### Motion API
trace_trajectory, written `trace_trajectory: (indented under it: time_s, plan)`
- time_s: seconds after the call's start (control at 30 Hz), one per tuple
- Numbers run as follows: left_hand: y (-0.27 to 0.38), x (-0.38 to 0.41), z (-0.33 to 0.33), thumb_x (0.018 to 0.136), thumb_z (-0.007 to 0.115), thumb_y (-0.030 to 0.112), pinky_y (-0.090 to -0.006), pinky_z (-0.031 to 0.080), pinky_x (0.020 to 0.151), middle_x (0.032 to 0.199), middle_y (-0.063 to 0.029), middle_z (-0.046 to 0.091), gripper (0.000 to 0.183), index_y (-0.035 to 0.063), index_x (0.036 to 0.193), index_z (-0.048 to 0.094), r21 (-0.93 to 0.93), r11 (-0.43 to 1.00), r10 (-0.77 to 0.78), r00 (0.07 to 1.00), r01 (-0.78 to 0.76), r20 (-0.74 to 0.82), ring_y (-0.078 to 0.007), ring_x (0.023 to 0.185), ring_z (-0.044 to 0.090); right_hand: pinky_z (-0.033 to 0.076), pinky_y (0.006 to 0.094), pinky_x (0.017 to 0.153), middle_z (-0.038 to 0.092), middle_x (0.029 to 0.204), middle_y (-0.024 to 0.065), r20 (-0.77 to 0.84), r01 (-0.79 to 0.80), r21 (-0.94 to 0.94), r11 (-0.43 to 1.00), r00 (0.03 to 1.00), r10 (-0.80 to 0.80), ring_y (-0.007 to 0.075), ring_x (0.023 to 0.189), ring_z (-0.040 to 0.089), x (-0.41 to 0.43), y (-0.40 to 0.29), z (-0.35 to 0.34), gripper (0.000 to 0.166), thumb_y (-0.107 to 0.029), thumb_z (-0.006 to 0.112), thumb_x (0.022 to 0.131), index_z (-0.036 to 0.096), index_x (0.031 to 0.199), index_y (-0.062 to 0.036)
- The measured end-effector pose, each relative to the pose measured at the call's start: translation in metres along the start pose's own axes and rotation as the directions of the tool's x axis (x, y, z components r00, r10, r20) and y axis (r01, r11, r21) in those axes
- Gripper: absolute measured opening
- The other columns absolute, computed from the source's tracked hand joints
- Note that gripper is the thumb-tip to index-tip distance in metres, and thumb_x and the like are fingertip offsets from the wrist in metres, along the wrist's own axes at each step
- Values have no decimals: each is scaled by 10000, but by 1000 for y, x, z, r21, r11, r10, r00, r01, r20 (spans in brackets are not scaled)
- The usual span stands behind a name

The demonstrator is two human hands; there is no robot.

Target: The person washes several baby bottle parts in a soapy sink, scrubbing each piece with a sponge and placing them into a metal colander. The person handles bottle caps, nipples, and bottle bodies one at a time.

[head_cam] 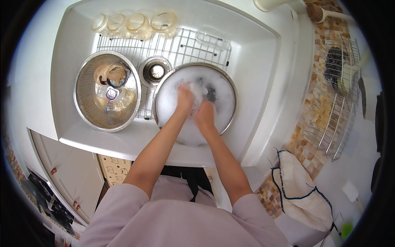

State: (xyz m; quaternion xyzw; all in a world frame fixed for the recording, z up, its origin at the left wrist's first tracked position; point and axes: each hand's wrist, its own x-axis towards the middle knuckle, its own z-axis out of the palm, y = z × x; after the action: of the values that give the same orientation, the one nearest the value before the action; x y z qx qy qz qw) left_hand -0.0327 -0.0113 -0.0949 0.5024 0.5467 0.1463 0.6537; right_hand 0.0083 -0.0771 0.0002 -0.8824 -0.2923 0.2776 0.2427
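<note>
My left hand (pixel 184 97) and my right hand (pixel 205 114) are both partly sunk in thick white suds. The suds fill a round metal basin (pixel 233 119) standing in the white sink. Foam hides my fingertips, so any grip is out of sight. Close to my right hand, a dark patch (pixel 211 93) shows through the foam; what it is cannot be made out. Left of the basin sits a perforated metal colander (pixel 83 108). In it lie a pacifier (pixel 111 93) with a purple-edged ring, a cup-like container (pixel 116 75) and several clear pieces.
Several clear, yellowish jars (pixel 139 26) line the sink's far side. A clear container (pixel 213 37) lies right of them, on a wire sink grid (pixel 148 46). Between colander and basin is the drain (pixel 155 71). Rightward are wire racks (pixel 334 114), a cloth (pixel 304 197) and a brush (pixel 316 14).
</note>
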Motion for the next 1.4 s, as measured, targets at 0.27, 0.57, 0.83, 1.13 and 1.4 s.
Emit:
trace_trajectory:
  time_s: [0.27, 0.57, 0.83, 1.13, 1.4]
  plan:
    - [79, -20, -11, 891, 379, 287, -286, 455, 519, 701, -103, 569, 313, 14, 898, 531, -458, 827, -230, 940, 325, 252, -183, 594, 547, 434, 432, 618, 567, 712, 241, -134, 1, 199, 980, 991, 26, 410, 695, 549, -14, -28, -19, 188, -86, 476, 750, 573, 869, 22]
    - [132, -39, -15, 807, 553, 292, -251, 451, 521, 751, -63, 499, 275, 61, 938, 485, -590, 427, -692, 668, 685, 275, -151, 610, 475, 405, 452, 563, 529, 620, 214, -123, -145, -55, 988, 983, 137, 386, 599, 531, -36, 5, -41, 178, -169, 485, 813, 566, 832, -12]
    - [144, -55, -69, 724, 670, 129, -282, 453, 666, 716, -31, 551, 162, 66, 769, 528, -16, 980, 197, 980, -197, 26, -123, 696, 524, 419, 394, 697, 541, 938, 210, -240, 58, -204, 977, 965, -107, 329, 860, 514, 22, 15, -44, 216, -183, 573, 743, 578, 854, 2]
    - [147, -9, -224, 690, 654, 157, -328, 452, 637, 739, -111, 558, 244, 17, 858, 548, 850, 521, 145, 973, 81, -181, -252, 649, 542, 450, 384, 750, 557, 885, 230, 147, -46, -187, 981, 986, 74, 355, 876, 533, 46, 35, 21, 238, -88, 540, 726, 551, 897, 77]
    - [150, -50, -131, 702, 571, 4, -305, 444, 689, 820, -94, 511, 229, 13, 924, 517, 605, 607, 514, 835, -515, 195, -203, 774, 527, 452, 375, 756, 573, 913, 198, 556, 170, -341, 924, 830, 52, 314, 897, 547, 44, 55, 37, 201, -72, 525, 713, 580, 866, 46]
